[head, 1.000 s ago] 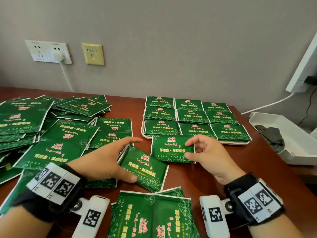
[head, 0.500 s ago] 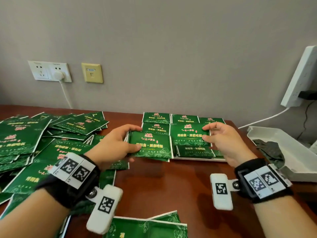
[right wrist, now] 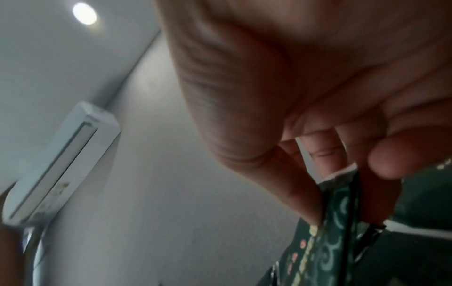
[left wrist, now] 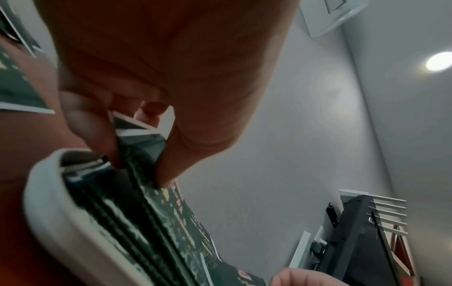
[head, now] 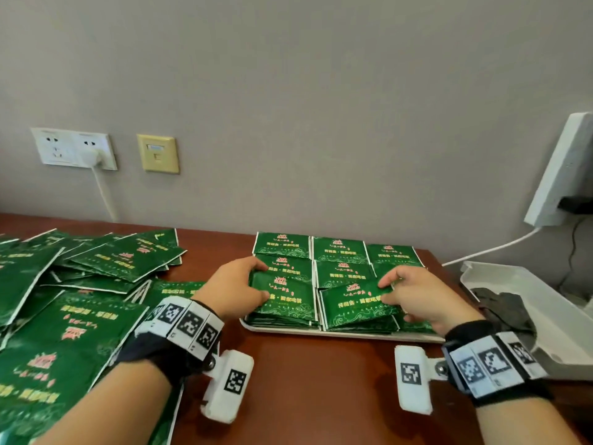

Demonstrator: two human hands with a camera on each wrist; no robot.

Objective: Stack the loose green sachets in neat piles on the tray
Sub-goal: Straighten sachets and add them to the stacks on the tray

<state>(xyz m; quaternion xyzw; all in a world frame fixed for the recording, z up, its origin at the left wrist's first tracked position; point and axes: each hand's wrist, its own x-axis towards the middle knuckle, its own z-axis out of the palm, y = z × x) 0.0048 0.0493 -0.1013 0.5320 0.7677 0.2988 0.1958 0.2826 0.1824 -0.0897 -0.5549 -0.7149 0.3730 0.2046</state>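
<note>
Your left hand (head: 232, 289) pinched a sachet (head: 285, 297) on the tray's (head: 346, 334) near-left pile; your right hand (head: 417, 295) pinched a tilted sachet (head: 353, 303) on the near-middle pile.

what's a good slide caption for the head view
Left hand and right hand each set a green sachet onto tray piles.

wooden table (head: 321, 396): tray (head: 353, 333), loose sachets (head: 73, 316)
</note>
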